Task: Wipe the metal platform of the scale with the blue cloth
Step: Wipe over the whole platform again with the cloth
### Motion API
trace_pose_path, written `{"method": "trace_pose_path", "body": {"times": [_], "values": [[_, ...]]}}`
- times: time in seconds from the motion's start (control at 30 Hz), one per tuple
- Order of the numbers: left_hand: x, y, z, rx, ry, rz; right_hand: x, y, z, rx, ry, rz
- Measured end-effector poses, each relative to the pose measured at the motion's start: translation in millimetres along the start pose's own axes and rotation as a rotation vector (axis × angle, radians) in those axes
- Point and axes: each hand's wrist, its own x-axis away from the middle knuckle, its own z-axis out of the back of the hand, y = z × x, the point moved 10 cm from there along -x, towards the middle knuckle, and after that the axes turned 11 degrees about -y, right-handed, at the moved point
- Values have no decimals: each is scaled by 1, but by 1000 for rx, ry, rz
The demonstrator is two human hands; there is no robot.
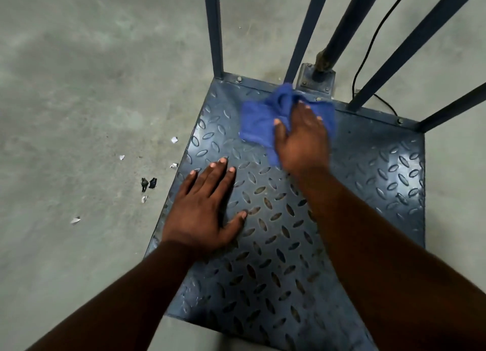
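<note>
Floor (79, 87): grey concrete, filling the view from 7 to 12 o'clock around the scale.
Platform (276, 245): dark metal tread plate with raised lozenges, lying flat on the floor, spanning centre to 4 o'clock.
Frame bars (214, 29): dark blue uprights rising from the platform's far edge toward 12 and 2 o'clock.
Post (349, 21): round column on a bolted base plate just beyond the far edge, at 1 o'clock.
Cable (368, 53): thin black lead on the floor beside the post.
Right hand (302, 140): palm down on the cloth, fingers slightly spread, thumb out toward 9 o'clock; somewhat blurred, so grip probably pressing rather than pinching.
Left hand (202, 208): flat on the platform's 9 o'clock side, fingers together, thumb splayed, touching bare metal.
Blue cloth (260, 121): bunched on the platform near its far edge at 12 o'clock, partly under the right hand.
Scraps (150, 183): small white and black bits on the floor, just beside the platform at 9 o'clock.
</note>
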Motion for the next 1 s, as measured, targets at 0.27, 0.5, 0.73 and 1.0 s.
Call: {"method": "trace_pose_path", "body": {"times": [0.27, 0.5, 0.73, 1.0], "values": [[-1, 0, 0, 25, 1, -20, 30, 110, 35, 41, 83, -410], [1, 0, 2, 24, 3, 1, -26, -48, -6, -280, 2, -26], [2, -1, 4, 40, 48, 14, -31, -123, -24, 13, -75, 334], [0, 1, 3, 12, 26, -7, 53, 140, 38, 52, 48, -392]]}}
